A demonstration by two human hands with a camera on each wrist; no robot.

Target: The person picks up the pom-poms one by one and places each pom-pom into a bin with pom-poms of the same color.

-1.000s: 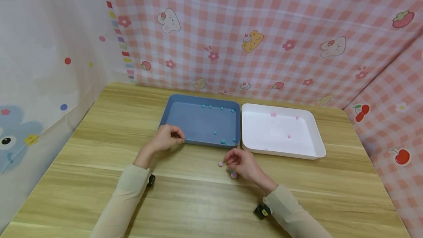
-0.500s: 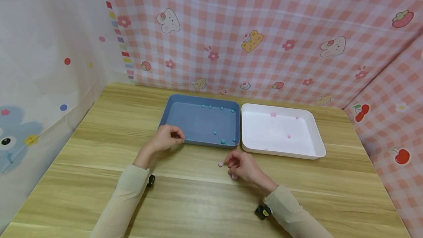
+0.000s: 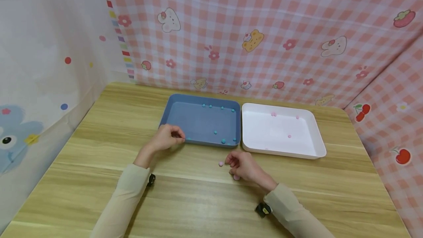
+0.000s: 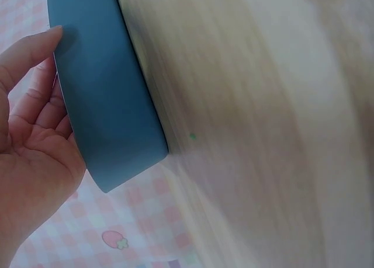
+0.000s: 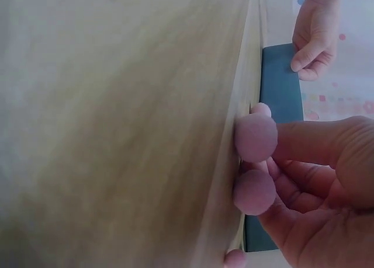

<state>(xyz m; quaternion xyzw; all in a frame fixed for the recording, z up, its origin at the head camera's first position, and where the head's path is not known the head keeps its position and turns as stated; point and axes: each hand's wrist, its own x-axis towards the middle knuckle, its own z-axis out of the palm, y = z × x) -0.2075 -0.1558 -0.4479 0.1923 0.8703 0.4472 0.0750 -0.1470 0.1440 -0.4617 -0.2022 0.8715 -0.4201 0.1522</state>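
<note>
Tabletop: two loose pink balls show in the head view, both on the near side of the blue tray, one closer to it than the other.
Blue tray: teal balls lie inside, several along its far wall.
White tray: just beside the blue tray, on its right, with more pink balls inside.
Left hand: thumb outside, fingers inside, gripping the blue tray's near wall by its left corner.
Right hand: in front of the blue tray's near right corner, fingers curled and narrow, tips at the pink balls; whether one is pinched, we cannot tell.
Colour sort: we judge the step to be picking up pink balls.
Pick-up: next, we think, a light, sure pinch, then a lift clear toward the white tray.
</note>
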